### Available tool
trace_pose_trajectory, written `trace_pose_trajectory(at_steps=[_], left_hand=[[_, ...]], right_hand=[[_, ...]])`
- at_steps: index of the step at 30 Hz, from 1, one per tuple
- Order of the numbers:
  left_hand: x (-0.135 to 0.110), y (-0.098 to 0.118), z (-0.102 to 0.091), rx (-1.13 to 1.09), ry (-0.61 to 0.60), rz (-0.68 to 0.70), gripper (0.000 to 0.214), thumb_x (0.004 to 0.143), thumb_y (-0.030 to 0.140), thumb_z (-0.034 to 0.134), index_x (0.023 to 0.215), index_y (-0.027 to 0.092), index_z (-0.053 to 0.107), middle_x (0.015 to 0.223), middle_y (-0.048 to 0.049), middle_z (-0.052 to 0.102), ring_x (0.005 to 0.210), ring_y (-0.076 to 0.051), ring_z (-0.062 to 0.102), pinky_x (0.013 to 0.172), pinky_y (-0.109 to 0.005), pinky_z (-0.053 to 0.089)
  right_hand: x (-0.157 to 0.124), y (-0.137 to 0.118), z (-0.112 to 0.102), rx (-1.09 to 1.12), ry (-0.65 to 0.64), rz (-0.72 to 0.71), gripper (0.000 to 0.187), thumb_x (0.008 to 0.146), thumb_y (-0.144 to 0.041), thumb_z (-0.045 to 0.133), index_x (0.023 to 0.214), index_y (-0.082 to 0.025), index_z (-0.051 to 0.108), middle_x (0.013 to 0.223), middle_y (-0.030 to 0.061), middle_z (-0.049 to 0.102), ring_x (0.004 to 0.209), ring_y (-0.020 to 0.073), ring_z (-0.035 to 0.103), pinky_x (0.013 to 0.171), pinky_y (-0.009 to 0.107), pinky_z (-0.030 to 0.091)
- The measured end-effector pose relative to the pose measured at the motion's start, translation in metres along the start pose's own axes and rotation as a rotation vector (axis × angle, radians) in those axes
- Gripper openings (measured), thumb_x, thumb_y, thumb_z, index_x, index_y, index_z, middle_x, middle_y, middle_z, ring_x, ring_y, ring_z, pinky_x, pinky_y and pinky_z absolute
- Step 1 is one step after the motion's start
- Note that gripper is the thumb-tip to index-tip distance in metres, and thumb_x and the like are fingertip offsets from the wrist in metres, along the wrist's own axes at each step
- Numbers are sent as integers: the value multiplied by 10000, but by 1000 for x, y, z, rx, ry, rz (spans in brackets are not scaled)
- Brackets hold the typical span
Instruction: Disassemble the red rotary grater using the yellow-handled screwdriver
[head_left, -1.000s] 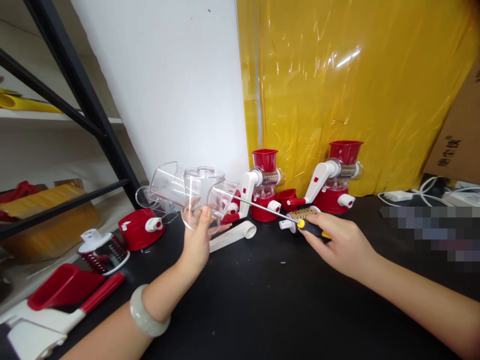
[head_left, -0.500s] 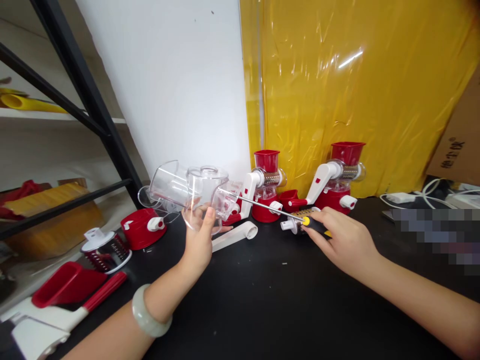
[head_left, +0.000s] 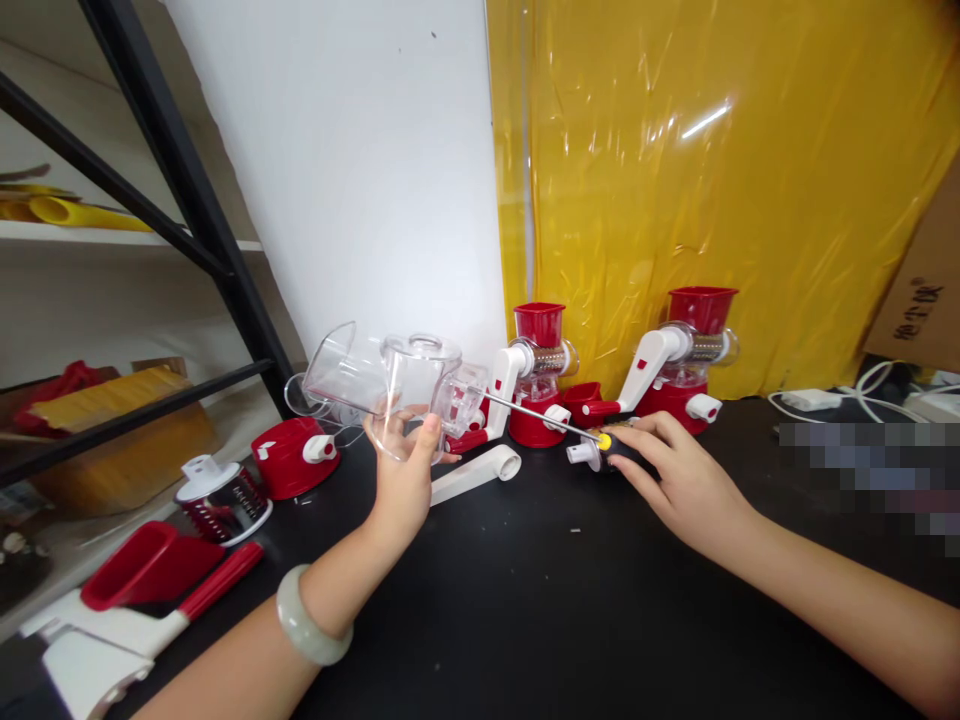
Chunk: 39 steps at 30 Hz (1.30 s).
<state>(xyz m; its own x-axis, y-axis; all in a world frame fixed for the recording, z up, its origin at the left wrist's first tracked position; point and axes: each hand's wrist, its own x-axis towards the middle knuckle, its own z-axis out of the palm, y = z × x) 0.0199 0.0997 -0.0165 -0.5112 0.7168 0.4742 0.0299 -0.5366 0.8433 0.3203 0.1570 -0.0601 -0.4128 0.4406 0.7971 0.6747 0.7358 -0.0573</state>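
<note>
My left hand (head_left: pixel 405 478) is closed round a clear plastic grater housing (head_left: pixel 390 385) and holds it just above the black table (head_left: pixel 540 610). My right hand (head_left: pixel 675 480) grips the black and yellow handle of a screwdriver (head_left: pixel 555 420). The long metal shaft points left, and its tip reaches the right end of the clear housing. A pale green bangle (head_left: pixel 307 620) is on my left wrist.
Two assembled red and white rotary graters (head_left: pixel 536 370) (head_left: pixel 686 355) stand at the back before a yellow plastic sheet. A loose white crank (head_left: pixel 476 473), a red base (head_left: pixel 296 455), a grater drum (head_left: pixel 225 498) and a red hopper (head_left: pixel 142 575) lie at left. Cables (head_left: pixel 862 395) lie at right.
My right hand has slid slightly left and lower with the screwdriver, pushing the shaft further toward the clear housing. The left hand keeps the housing nearly still.
</note>
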Motion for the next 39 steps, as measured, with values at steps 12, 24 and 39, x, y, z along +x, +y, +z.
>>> trace_pose_trajectory(at_steps=[12, 24, 39], left_hand=[[-1, -1, -2, -3, -9, 54, 704, 689, 558, 833, 1181, 244, 439, 982, -10, 555, 686, -134, 633, 529, -281, 601], [-3, 1, -1, 2, -21, 65, 772, 638, 597, 852, 1161, 260, 395, 996, 1, 487, 657, -110, 589, 418, -232, 564], [-2, 3, 0, 5, -10, 62, 722, 661, 553, 842, 1186, 251, 449, 980, -3, 507, 684, -125, 592, 423, -231, 552]], right_hand=[[0, -4, -7, 236, -165, 107, 263, 1015, -337, 457, 1225, -212, 555, 1141, 116, 728, 1027, 254, 729, 863, 410, 609], [-1, 8, 9, 244, -114, -8, 239, 1007, -307, 507, 1214, -232, 597, 1080, 108, 656, 1007, 244, 683, 909, 434, 589], [-2, 6, 6, 298, -172, 73, 263, 984, -327, 526, 1224, -222, 541, 1143, 111, 710, 1031, 242, 714, 889, 427, 599]])
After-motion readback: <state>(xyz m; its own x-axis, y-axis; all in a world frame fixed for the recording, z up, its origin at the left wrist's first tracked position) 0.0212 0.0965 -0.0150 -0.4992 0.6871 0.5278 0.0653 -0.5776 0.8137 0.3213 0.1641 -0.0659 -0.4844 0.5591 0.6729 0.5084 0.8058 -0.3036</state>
